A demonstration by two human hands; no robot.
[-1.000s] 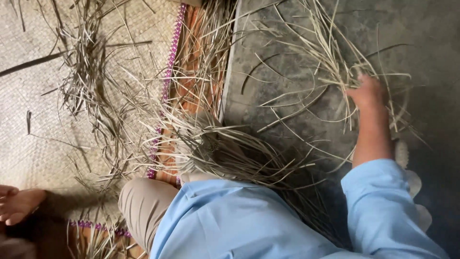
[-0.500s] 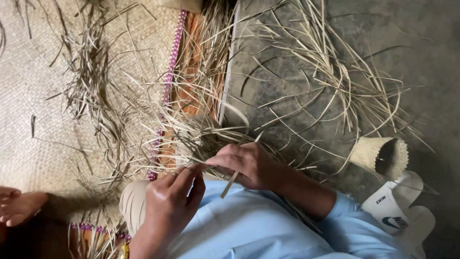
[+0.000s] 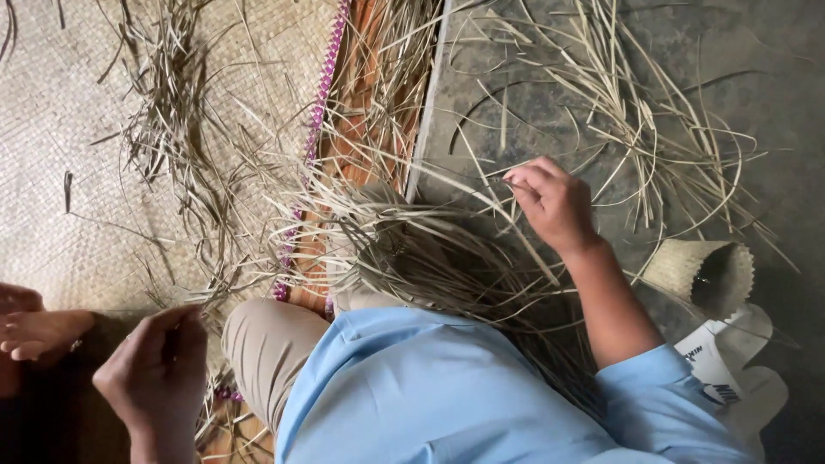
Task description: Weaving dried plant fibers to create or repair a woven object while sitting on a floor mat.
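A part-woven piece of dried leaf strips (image 3: 387, 253) lies over my knee, its loose ends fanning out. My right hand (image 3: 554, 202) is raised above and to the right of it, over the grey floor, its fingertips pinched on one thin strip (image 3: 481, 185) that runs back to the weave. Down at the lower left, beside my beige trouser knee (image 3: 262, 344), my left hand (image 3: 155, 369) has its fingers closed at the ends of strips trailing from the weave.
A woven mat (image 3: 77, 172) with a purple-stitched edge (image 3: 320, 103) covers the left, strewn with strips. More loose strips (image 3: 640, 129) lie on the concrete floor. A small woven basket (image 3: 700, 271) and a white bag (image 3: 730, 378) sit at right. A bare foot (image 3: 39, 331) shows at left.
A second ago my right hand was in the strips on the floor. Half a second ago both hands met at the weave. Now they are apart, right up, left down to the lower left.
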